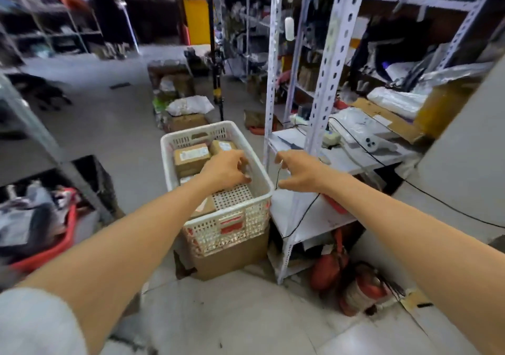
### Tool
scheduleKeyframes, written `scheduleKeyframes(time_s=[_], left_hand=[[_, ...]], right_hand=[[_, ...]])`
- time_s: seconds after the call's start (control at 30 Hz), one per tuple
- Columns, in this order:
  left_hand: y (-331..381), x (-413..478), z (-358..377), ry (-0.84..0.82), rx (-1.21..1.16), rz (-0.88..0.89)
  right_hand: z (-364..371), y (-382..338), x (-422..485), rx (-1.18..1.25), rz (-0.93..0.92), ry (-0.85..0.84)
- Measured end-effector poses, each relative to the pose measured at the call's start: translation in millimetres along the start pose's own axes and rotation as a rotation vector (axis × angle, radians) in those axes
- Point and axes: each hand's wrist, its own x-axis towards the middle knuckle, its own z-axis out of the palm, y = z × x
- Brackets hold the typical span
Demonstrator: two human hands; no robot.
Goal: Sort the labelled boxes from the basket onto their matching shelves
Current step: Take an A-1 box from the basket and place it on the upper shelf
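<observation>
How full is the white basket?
Not empty: the basket holds several brown boxes, two plainly showing at its far end beyond the left hand.

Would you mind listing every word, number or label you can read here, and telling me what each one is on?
Nothing in this view can be read.
Label on the left box in the basket: too blurred to read.
Label on the right box: too blurred to read.
Red and white stickers on the basket's front: too blurred to read.
</observation>
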Motion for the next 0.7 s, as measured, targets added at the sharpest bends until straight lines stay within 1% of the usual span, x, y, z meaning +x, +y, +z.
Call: scheduleKeyframes(time_s=[0.13,0.27,0.43,0.57,0.7], left_hand=[[-35,-8,-16,0.055,-0.005,-0.080],[-58,-4,-26,0.086,-0.010,-0.125],[-78,16,-34,0.108,-0.041,-0.214],[-91,38,-43,0.128,-0.026,-0.260],[-102,58,-47,0.143,-0.013,-0.310]], right_hand=[[3,-32,30,0.008,-0.095,-0.012],[5,-43,64,0.004,-0.148,-0.027],[7,-46,109,0.001,-0.227,-0.057],[3,-42,148,0.035,-0.261,-0.065],[3,-33,183,0.015,-0.295,-0.079]])
